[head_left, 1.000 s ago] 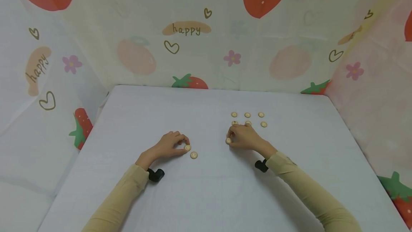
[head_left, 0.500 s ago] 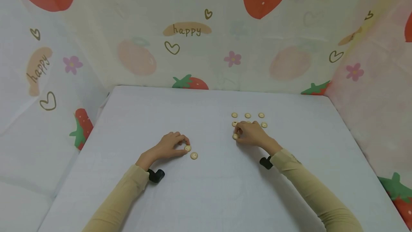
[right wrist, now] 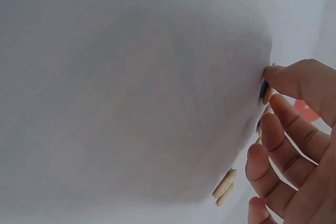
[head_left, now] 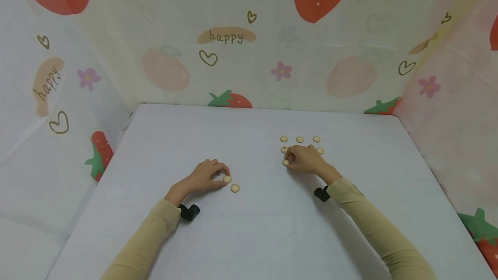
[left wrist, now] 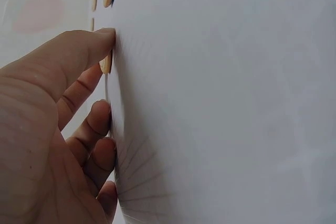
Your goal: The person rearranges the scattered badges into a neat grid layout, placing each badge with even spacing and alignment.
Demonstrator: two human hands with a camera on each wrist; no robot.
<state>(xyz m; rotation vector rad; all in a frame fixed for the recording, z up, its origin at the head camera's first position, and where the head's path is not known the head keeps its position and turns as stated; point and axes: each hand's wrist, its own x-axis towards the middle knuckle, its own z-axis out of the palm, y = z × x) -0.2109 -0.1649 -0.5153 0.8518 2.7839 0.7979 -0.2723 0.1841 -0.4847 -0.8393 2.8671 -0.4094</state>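
In the head view my left hand [head_left: 205,175] pinches a small round wooden disc [head_left: 227,179] between thumb and forefinger, down at the white tabletop. A second loose disc [head_left: 235,188] lies just beside it, nearer the front. My right hand [head_left: 307,160] grips another disc [head_left: 285,163] by its edge, under the left end of the rows of discs. The right wrist view shows the thumb and fingertips at that disc [right wrist: 268,95], which has a dark underside. The mark on each disc's face is too small to read.
Behind the right hand, a back row of three discs [head_left: 300,139] lies on the table [head_left: 249,237]. A front row shows a left disc [head_left: 284,150] and a right disc [head_left: 320,151]; the hand covers the space between. Printed cloth walls [head_left: 249,72] enclose the table.
My right hand has slid its disc to the right and slightly back, to just below the front row's left disc. It now hides the front row's middle disc. The left hand stays put.
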